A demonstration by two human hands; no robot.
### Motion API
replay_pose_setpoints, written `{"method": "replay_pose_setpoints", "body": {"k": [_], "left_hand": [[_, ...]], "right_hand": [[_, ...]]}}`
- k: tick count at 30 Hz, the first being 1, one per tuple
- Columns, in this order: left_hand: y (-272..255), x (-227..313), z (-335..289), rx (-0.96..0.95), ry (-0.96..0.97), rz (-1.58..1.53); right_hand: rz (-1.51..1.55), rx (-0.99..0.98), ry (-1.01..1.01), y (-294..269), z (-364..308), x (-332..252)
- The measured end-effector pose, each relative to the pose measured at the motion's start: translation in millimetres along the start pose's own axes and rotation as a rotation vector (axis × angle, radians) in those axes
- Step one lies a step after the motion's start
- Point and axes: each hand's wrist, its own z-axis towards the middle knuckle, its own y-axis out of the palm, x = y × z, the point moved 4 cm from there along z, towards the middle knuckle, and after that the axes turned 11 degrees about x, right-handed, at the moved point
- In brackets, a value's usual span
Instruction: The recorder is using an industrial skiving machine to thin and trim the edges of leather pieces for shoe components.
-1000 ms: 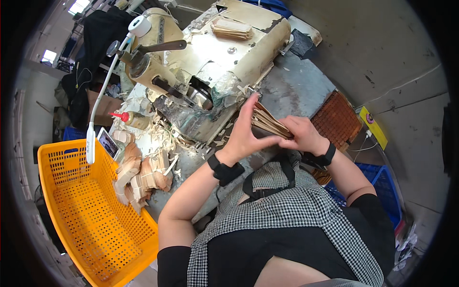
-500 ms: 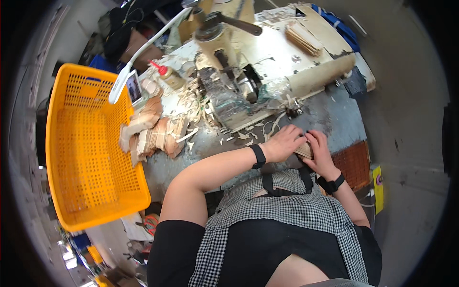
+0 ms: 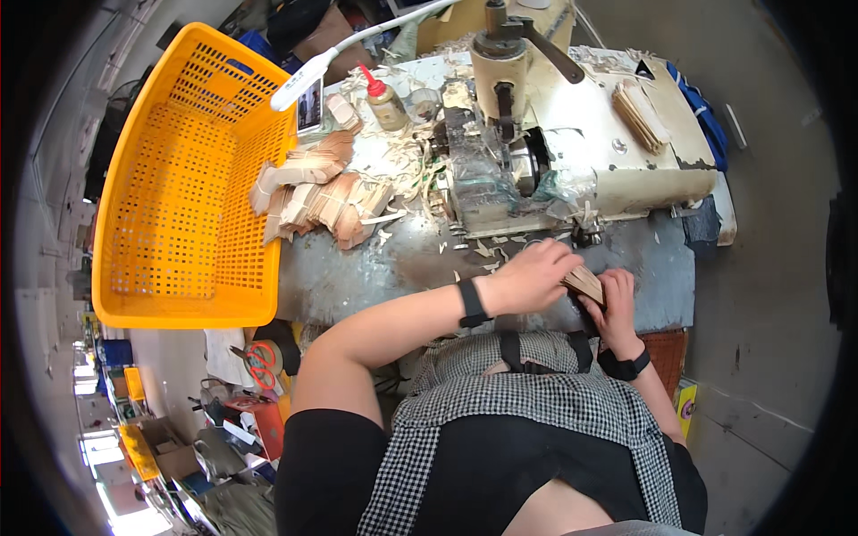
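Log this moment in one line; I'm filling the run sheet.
left hand: on leather stack | right hand: holding stack | place: table edge, before machine

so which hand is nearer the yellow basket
Left. The left hand is on the small tan stack at the table's near edge, on the side toward the yellow basket; the right hand is beyond it.
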Motion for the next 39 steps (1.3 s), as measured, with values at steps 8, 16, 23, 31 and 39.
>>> {"method": "replay_pose_setpoints", "body": {"k": [8, 16, 23, 31, 39], "left_hand": [[-170.5, -61.8, -18.2, -0.1, -0.452, 0.014], [-208.3, -230.1, 11.1, 0.106, -0.431, 0.564], [-192.7, -282.8, 36.2, -0.092, -0.702, 0.508], [-207.7, -240.4, 21.0, 0.215, -0.49, 0.61], [-178.7, -32.4, -5.6, 0.346, -0.009, 0.035]], "right_hand": [[-0.053, -0.001, 0.072, -0.7, 6.2, -2.1], [0.081, -0.053, 0.167, -7.9, 28.7, -39.5], [0.092, -0.109, 0.167, -13.6, 34.5, -65.3], [0.186, -0.114, 0.184, -26.3, 63.3, -73.8], [0.456, -0.431, 0.186, 2.5, 106.6, -84.8]]}}
